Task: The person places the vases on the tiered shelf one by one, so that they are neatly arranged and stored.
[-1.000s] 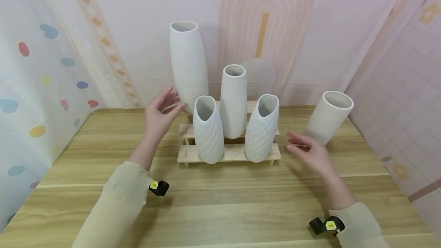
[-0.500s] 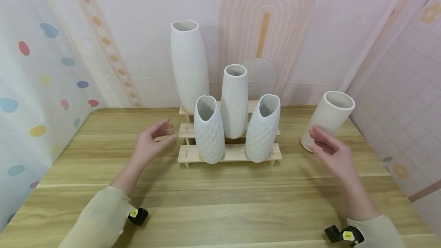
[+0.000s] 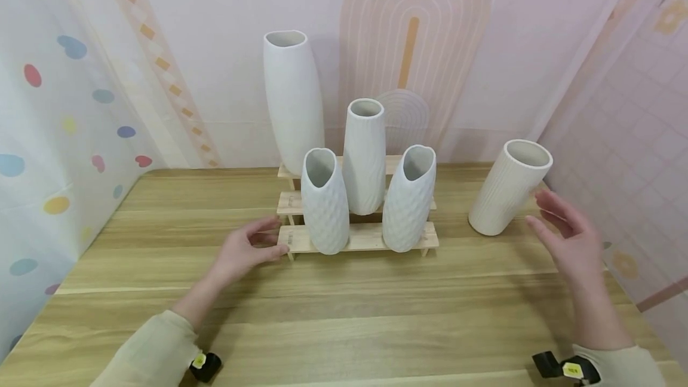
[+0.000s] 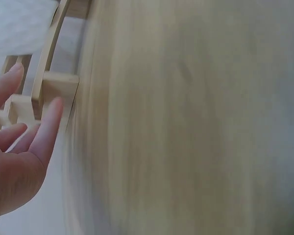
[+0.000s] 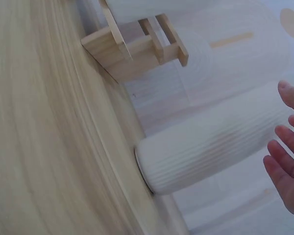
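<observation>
My left hand (image 3: 244,252) is at the left end of a stepped wooden stand (image 3: 292,239), fingers spread around its bottom step. Whether they touch the wood, I cannot tell. To the right of a white ribbed cylindrical vase (image 3: 509,189), my right hand (image 3: 571,240) is held with fingers apart and nothing in it. The ribbed vase stands upright on the table; the right wrist view shows a gap between it and the fingers. On the stand's bottom step are two white dimpled vases (image 3: 325,214) with slanted mouths. A slimmer white vase (image 3: 365,160) stands behind them.
A tall white vase (image 3: 294,106) stands at the left of the stand's top step. The wooden table (image 3: 344,321) runs back to a patterned curtain (image 3: 457,46). A dotted curtain (image 3: 59,136) hangs on the left and a grid-patterned one (image 3: 629,136) on the right.
My left hand has left the tall vase and come down to the bottom step's left end. My right hand has moved right, past the front of the ribbed vase to its far side.
</observation>
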Motion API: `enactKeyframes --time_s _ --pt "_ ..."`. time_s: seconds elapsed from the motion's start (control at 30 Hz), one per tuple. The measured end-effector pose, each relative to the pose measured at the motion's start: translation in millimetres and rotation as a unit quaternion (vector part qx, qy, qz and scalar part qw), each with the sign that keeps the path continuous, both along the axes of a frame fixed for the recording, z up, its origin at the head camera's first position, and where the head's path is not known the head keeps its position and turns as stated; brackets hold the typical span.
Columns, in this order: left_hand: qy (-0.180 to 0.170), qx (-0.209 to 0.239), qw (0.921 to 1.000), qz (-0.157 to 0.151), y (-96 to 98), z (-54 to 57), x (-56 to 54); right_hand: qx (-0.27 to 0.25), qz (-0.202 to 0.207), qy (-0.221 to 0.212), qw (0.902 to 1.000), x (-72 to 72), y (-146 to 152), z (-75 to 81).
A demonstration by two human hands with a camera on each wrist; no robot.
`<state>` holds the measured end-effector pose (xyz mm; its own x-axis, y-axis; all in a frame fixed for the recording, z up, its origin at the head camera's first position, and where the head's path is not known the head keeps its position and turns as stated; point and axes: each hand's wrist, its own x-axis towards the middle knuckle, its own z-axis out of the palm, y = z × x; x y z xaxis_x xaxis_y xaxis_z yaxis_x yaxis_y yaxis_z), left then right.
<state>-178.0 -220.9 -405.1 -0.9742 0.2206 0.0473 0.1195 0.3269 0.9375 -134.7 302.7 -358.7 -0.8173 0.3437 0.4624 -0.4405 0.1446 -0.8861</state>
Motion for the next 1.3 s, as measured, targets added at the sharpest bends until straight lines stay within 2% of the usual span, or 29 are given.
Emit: enactKeyframes --time_s 0.07,0.13,0.3,0.37,0.47,0.6,0.73,0.97,1.1,1.3 --pt "0.012 -0.018 0.9998 0.004 2.2 -1.3 -0.2 -0.003 -0.017 -0.027 0.9995 -0.9 4 1.4" --pt "0.020 -0.034 0.9992 0.010 4.2 -1.7 -0.4 0.017 -0.029 -0.059 0.9977 -2.6 9 1.7" --pt "0.028 -0.043 0.9985 0.018 9.6 -2.6 -1.3 0.125 -0.053 -0.106 0.9851 -11.7 18 0.3" --pt "0.028 -0.039 0.9986 0.021 10.9 -3.1 -1.6 0.158 -0.052 -0.113 0.9795 -16.7 18 -0.3" --pt "0.020 -0.033 0.9989 0.028 11.8 -4.8 -2.9 0.176 -0.030 -0.126 0.9758 -24.4 18 -1.2" --pt "0.009 -0.041 0.9985 0.034 12.7 -6.1 -4.9 0.156 0.005 -0.130 0.9792 -33.5 13 -3.4" --pt "0.002 -0.048 0.9982 0.037 13.9 -4.0 -4.8 0.138 0.022 -0.126 0.9821 -43.0 8 -9.1" --pt "-0.001 -0.054 0.9978 0.038 12.9 -4.1 -5.6 0.102 -0.004 -0.110 0.9887 -57.3 0 -19.9" --pt "-0.005 -0.055 0.9978 0.037 12.2 -5.1 -5.8 0.089 -0.023 -0.116 0.9890 -58.4 -3 -20.1" --pt "-0.004 -0.060 0.9975 0.038 11.0 -5.0 -6.2 0.102 -0.043 -0.128 0.9856 -57.0 -6 -17.3"
